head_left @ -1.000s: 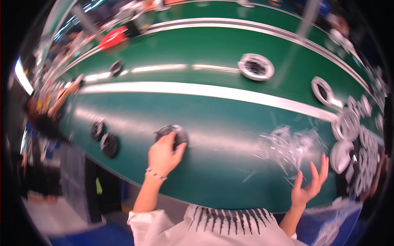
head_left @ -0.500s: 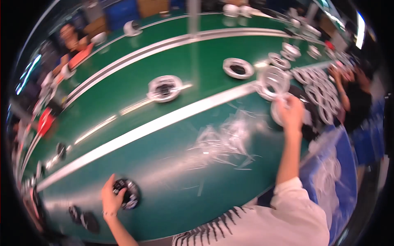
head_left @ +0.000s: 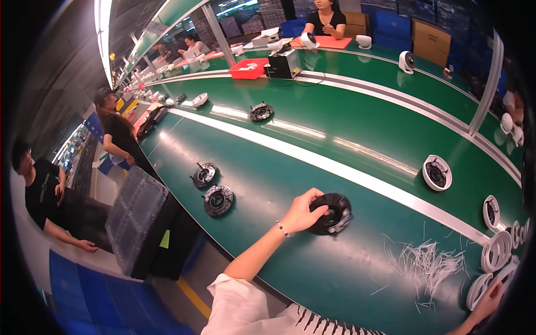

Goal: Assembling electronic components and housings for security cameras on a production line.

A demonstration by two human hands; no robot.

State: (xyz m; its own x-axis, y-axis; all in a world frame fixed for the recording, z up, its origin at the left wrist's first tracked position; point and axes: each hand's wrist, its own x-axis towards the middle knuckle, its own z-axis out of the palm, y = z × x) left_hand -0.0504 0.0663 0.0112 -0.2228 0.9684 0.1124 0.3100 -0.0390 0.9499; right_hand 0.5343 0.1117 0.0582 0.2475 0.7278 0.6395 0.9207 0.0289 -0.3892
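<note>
My left hand (head_left: 304, 212) grips a black round part (head_left: 336, 211) with a hole in its middle, the thumb at the hole and the fingers at the rim. The part is tilted just above or on the green worktable; I cannot tell which. At the lower right edge, my right hand (head_left: 489, 301) closes on a white ring (head_left: 507, 274), partly cut off by the picture's rim. Beside it stand another white ring (head_left: 478, 291) and a pair of stacked-looking white rings (head_left: 496, 252). Two more black round parts, one (head_left: 205, 175) behind the other (head_left: 218, 201), lie to the left.
A heap of thin white strips (head_left: 430, 265) lies between my hands. Beyond a pale metal rail (head_left: 312, 159), a green belt (head_left: 357, 134) carries white rings with black parts inside (head_left: 437, 172). A dark crate (head_left: 137, 220) stands left of the table. Several people are around.
The view has swung left, bringing the crate and people there into sight. My left hand still holds the black part, now tilted up more. My right hand still has a white ring.
</note>
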